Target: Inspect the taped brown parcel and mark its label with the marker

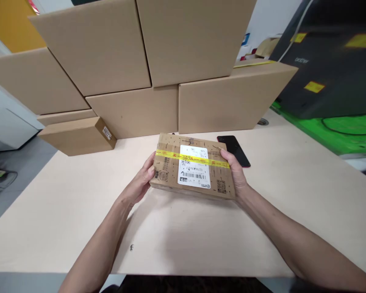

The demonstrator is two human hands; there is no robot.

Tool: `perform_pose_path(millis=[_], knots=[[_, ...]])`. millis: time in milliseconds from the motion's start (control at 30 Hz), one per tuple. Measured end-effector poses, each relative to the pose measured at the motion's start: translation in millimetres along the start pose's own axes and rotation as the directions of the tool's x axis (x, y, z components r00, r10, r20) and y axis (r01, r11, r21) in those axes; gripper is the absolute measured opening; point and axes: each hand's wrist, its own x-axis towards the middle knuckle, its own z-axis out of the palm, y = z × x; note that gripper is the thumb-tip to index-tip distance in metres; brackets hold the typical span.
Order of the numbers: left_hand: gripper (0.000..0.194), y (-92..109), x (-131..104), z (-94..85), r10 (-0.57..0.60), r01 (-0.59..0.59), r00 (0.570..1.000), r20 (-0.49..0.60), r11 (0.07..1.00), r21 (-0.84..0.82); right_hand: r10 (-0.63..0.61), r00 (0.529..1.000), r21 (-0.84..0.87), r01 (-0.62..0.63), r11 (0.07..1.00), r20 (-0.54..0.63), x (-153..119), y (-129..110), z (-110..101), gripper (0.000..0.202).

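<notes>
Between my two hands is a flat brown cardboard parcel, tilted so its top faces me. A yellow tape strip runs across it, over a white shipping label with barcodes. My left hand grips the parcel's left end, thumb at the edge. On the opposite end my right hand is closed, its thumb lying on the top near the tape. The fingers beneath the parcel are hidden. A dark smartphone lies on the table just behind my right hand.
Large cardboard boxes stand stacked along the back of the pale table. A smaller closed box with a label sits at the back left. To the right is a big dark case with yellow stickers, on a green surface.
</notes>
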Motion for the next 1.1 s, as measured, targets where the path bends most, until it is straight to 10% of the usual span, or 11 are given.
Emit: perform_pose_path(millis=[533,767,1100], knots=[[0.046,3,17,7.0,0.189,-0.234,0.916,-0.354,0.968,-0.089,-0.093,0.993,-0.005,0.094,0.996,0.066,6,18,-2,0.066],[0.047,4,18,5.3,0.209,-0.249,0.915,-0.344,0.966,-0.075,-0.040,0.983,-0.025,0.046,0.999,0.178,5,15,-4,0.059],[0.062,2,19,7.0,0.179,-0.204,0.944,-0.276,0.977,-0.064,-0.053,0.997,-0.056,0.055,0.997,0.048,5,16,-4,0.068]])
